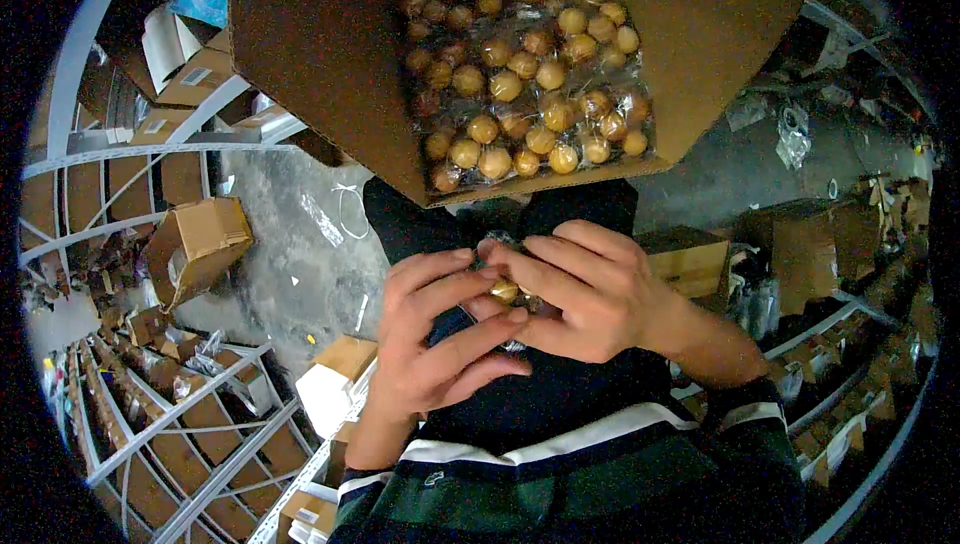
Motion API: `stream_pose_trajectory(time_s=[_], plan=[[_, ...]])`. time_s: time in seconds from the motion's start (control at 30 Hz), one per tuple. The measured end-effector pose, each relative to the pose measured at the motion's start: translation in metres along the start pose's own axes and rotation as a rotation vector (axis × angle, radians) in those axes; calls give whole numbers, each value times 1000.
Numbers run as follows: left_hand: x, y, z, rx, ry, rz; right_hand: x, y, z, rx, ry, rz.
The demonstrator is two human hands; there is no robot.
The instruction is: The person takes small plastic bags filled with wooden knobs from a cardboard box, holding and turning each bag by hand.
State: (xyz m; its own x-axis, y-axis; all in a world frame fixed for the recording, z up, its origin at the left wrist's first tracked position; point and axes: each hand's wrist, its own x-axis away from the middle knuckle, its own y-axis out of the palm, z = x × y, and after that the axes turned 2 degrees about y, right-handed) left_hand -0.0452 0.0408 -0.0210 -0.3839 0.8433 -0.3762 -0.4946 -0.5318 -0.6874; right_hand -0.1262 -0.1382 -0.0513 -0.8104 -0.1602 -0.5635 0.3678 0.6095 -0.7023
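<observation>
Both hands meet in front of the body, just below an open cardboard box (320, 54). Between them is a small clear plastic bag with a round yellow-brown ball (504, 291) inside, mostly covered by fingers. My left hand (430, 329) has its fingers bent against the bag's left side. My right hand (590, 294) pinches the bag from the right. Inside the box lie several clear bags of similar round balls (505, 84).
Metal shelving with cardboard boxes (205, 244) stands on the left. More cartons (690, 264) and shelves are on the right. Plastic scraps (320, 219) and a white loop lie on the grey floor (280, 189).
</observation>
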Motion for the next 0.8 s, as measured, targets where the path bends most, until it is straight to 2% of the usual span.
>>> stream_pose_trajectory(time_s=[0.1,0.2,0.4,0.47,0.57,0.67,0.73,0.8], plan=[[1,7,1,59,-18,34,2,3,0,-30,49,36],[0,8,-1,23,54,52,3,4,1,-56,57,26],[-5,2,-3,70,30,44,8,2,2,-74,29,-52],[-8,-3,0,226,93,64,11,3,4,16,20,-49],[-38,-14,30,184,353,17,17,5,3,38,73,-104],[-53,5,64,322,487,183,17,8,2,85,5,-98],[-57,17,78,316,497,436,19,7,0,75,47,-76],[-55,12,81,302,414,569,22,5,-1,61,77,-79]])
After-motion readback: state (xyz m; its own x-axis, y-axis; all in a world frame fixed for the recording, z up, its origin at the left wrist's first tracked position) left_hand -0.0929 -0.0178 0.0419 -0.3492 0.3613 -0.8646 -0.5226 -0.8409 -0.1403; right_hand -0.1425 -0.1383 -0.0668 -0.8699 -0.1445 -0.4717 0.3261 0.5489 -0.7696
